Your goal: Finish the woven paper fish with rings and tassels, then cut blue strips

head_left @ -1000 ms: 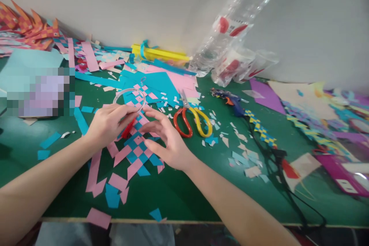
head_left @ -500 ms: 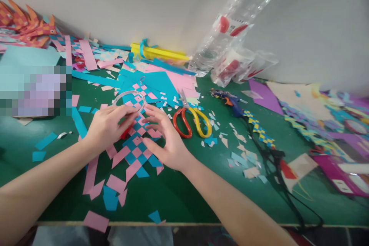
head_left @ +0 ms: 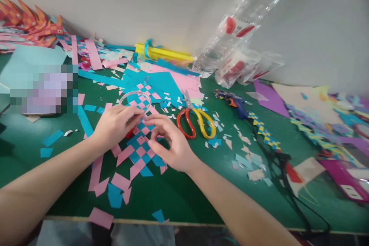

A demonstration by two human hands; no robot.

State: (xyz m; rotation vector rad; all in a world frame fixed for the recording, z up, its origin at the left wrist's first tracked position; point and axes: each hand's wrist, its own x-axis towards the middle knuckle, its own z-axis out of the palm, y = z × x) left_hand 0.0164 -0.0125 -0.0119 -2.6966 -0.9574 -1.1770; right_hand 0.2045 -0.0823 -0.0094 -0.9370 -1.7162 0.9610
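My left hand (head_left: 115, 123) pinches the near rim of a thin, pale ring that looks like a roll of tape (head_left: 135, 92), tilted above the paper. Just right of it, my right hand (head_left: 170, 144) has its fingers bent and its thumb apart, with nothing visible between them. Under both hands lies a woven pink and blue paper piece (head_left: 140, 152) in a checked pattern, with loose strip ends at the bottom. Something red (head_left: 130, 132) shows partly behind the left fingers. Scissors (head_left: 188, 104) with one red and one yellow handle rest to the right.
Paper scraps (head_left: 122, 181) are strewn over the green table (head_left: 184, 196). A glue gun (head_left: 238, 107) with a black cord lies at right. Against the wall stand a plastic bottle (head_left: 239, 27) and yellow folded paper (head_left: 164, 54). Orange woven paper pieces (head_left: 43, 27) lie at far left.
The fingers of my right hand have curled in a little. My left hand keeps hold of the ring. The whole view has shifted slightly, so things appear farther right.
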